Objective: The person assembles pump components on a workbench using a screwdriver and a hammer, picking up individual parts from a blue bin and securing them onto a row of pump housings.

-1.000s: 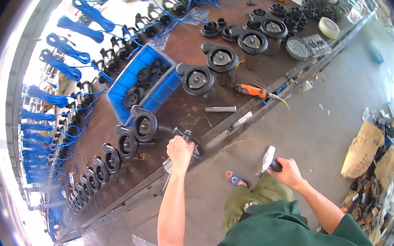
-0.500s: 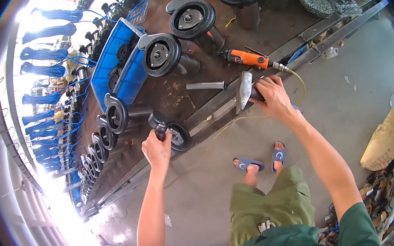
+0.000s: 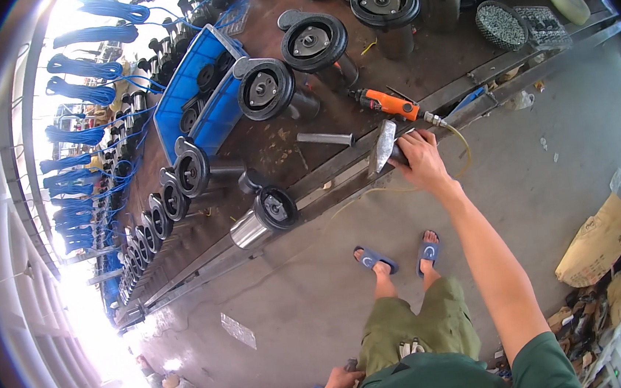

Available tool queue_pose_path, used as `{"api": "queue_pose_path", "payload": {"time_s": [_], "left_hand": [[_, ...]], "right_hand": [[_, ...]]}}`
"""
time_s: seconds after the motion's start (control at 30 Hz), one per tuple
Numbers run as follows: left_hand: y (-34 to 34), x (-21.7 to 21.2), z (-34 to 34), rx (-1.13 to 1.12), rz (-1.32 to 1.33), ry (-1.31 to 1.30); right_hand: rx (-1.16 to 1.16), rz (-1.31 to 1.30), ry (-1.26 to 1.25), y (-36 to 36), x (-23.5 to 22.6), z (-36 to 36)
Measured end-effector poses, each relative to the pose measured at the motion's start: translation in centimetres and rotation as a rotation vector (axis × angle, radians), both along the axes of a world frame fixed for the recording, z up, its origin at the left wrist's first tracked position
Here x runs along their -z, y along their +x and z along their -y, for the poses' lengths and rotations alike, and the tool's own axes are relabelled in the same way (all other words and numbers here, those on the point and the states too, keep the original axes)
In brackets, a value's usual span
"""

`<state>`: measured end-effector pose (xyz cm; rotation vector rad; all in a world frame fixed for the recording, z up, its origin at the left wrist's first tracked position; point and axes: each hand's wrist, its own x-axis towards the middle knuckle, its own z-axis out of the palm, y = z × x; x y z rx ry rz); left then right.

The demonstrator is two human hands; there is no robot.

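Note:
My right hand (image 3: 420, 161) is closed around the handle of a hammer (image 3: 382, 148), its steel head over the bench's front edge. Down by my left hip, my left hand (image 3: 339, 380) is curled on a small dark object that I cannot make out. A silver cylinder with a black flanged end (image 3: 249, 231) lies tilted at the bench edge, touched by neither hand. Behind the hammer lie a metal tube (image 3: 326, 139) and an orange air screwdriver (image 3: 390, 104) with a yellowish hose.
Several black-flanged cylinders (image 3: 266, 91) stand or lie across the bench (image 3: 263, 157). A blue bin (image 3: 224, 120) holds black round parts. At the back right are a bowl of small screws (image 3: 500, 26) and a roll of tape (image 3: 568, 1). Sacks (image 3: 597, 240) and scrap lie on the floor at right.
My left hand has left the flanged cylinder at the bench edge and dropped to my left hip. The right hand still grips the hammer in nearly the same place. The view has shifted slightly.

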<state>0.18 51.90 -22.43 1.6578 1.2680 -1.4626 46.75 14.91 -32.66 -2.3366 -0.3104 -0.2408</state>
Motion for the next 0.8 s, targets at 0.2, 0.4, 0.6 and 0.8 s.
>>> {"api": "queue_pose_path", "payload": {"time_s": [0.2, 0.4, 0.6, 0.8], "left_hand": [[4.5, -5.4, 1.3, 0.320, 0.067, -0.342], [-0.9, -10.6, -0.8, 0.418, 0.155, -0.425], [0.2, -11.8, -3.3, 0.562, 0.119, -0.486], [15.9, -31.7, -7.0, 0.759, 0.858, 0.617]], "right_hand": [[0.029, -0.023, -0.048, -0.2, 0.1, 0.1], [0.052, 0.017, -0.040, 0.3, 0.5, -0.2], [0.019, 0.010, -0.042, -0.4, 0.8, -1.8], [0.072, 0.034, -0.141, 0.1, 2.6, -1.7]]}}
